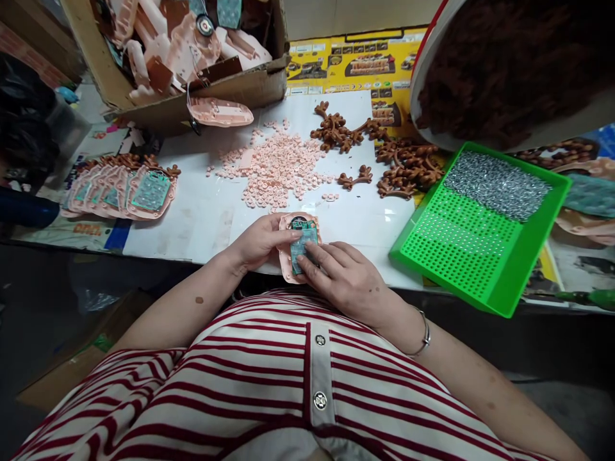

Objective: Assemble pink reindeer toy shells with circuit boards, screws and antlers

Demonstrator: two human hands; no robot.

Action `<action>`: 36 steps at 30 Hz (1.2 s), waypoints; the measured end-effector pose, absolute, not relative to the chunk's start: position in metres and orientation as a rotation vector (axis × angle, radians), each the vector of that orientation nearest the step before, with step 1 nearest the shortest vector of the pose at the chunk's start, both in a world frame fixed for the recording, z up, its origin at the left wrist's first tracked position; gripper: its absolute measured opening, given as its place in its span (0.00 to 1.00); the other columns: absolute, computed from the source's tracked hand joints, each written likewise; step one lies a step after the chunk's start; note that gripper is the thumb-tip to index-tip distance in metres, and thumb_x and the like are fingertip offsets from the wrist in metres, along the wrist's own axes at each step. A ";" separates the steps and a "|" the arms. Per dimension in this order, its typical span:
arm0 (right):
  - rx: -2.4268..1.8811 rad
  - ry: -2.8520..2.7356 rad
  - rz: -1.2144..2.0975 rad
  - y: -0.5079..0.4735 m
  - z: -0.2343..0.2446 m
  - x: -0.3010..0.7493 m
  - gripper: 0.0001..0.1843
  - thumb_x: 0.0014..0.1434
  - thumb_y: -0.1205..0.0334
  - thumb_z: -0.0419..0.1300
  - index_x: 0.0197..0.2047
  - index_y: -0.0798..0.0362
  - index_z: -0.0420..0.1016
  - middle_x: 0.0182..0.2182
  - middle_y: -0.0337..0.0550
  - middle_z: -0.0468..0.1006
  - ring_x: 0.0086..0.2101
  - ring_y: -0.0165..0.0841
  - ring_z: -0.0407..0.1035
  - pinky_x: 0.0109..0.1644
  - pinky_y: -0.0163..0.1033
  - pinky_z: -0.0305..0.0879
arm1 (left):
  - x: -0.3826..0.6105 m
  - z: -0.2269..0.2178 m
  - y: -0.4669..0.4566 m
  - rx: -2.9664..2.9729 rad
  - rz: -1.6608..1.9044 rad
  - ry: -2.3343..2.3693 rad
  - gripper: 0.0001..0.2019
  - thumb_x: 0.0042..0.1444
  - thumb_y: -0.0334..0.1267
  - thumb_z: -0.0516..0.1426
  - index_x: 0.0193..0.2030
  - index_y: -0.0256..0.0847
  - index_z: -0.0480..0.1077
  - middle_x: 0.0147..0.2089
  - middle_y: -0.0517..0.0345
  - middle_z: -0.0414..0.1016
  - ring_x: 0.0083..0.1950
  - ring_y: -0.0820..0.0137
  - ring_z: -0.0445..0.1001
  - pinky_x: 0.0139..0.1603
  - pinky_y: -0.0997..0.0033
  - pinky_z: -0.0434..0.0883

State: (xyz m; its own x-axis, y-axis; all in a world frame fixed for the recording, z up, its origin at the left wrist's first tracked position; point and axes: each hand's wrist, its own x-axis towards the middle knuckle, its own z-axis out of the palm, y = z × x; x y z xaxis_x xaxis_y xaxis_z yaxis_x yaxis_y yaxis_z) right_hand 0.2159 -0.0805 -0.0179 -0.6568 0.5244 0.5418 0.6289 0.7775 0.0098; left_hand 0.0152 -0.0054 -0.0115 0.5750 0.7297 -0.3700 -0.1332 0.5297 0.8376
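Close to the table's front edge, my left hand holds a pink plastic shell by its left side, thumb lying over the top. Inside the shell sits a green circuit board, with a dark round part above it. From the right, my right hand bends its fingers onto the board and the shell's right edge. Behind both hands spreads a heap of small pink plastic pieces. Brown branch-shaped plastic parts lie to the right of that heap.
A cardboard box of pink shells stands back left. Shells with boards form a row at left. On the right, a green perforated tray holds many small metal screws; a large white tub of brown parts tilts above it.
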 end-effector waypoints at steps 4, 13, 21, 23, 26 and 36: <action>-0.888 -2.350 -0.252 -0.079 -0.021 0.215 0.15 0.67 0.57 0.62 0.50 0.58 0.79 0.48 0.55 0.85 0.49 0.42 0.76 0.50 0.47 0.74 | 0.016 -0.011 -0.005 0.842 0.595 0.817 0.17 0.49 0.37 0.70 0.46 0.34 0.79 0.38 0.53 0.81 0.36 0.70 0.78 0.39 0.73 0.74; -1.059 -2.361 -0.023 -0.071 -0.024 0.217 0.33 0.67 0.46 0.58 0.62 0.67 0.72 0.61 0.63 0.76 0.60 0.51 0.71 0.59 0.53 0.76 | 0.015 -0.020 -0.008 0.883 0.598 0.772 0.19 0.49 0.38 0.69 0.48 0.36 0.80 0.42 0.50 0.82 0.43 0.65 0.79 0.47 0.67 0.73; -1.054 -2.345 0.088 -0.070 -0.027 0.214 0.39 0.64 0.41 0.60 0.63 0.69 0.70 0.61 0.69 0.74 0.61 0.54 0.69 0.62 0.60 0.74 | 0.017 -0.020 -0.008 0.870 0.641 0.753 0.15 0.50 0.36 0.69 0.45 0.36 0.81 0.44 0.50 0.83 0.45 0.65 0.79 0.48 0.69 0.72; -1.036 -2.325 0.130 -0.070 -0.030 0.214 0.40 0.64 0.41 0.61 0.65 0.68 0.68 0.62 0.71 0.73 0.63 0.54 0.67 0.63 0.61 0.73 | 0.017 -0.020 -0.008 0.873 0.640 0.761 0.16 0.49 0.36 0.69 0.45 0.36 0.81 0.44 0.50 0.83 0.45 0.65 0.79 0.48 0.68 0.72; -1.012 -2.300 0.139 -0.071 -0.034 0.214 0.39 0.63 0.45 0.63 0.66 0.69 0.66 0.61 0.73 0.72 0.64 0.55 0.66 0.64 0.62 0.72 | 0.018 -0.020 -0.008 0.885 0.631 0.775 0.17 0.49 0.37 0.70 0.46 0.35 0.81 0.43 0.50 0.83 0.44 0.66 0.79 0.48 0.68 0.72; -0.988 -2.250 0.098 -0.068 -0.033 0.210 0.38 0.62 0.52 0.66 0.66 0.69 0.63 0.59 0.75 0.71 0.62 0.56 0.65 0.62 0.64 0.73 | 0.026 -0.010 -0.013 0.799 0.672 0.826 0.16 0.48 0.34 0.67 0.46 0.35 0.80 0.40 0.53 0.82 0.38 0.70 0.77 0.44 0.72 0.72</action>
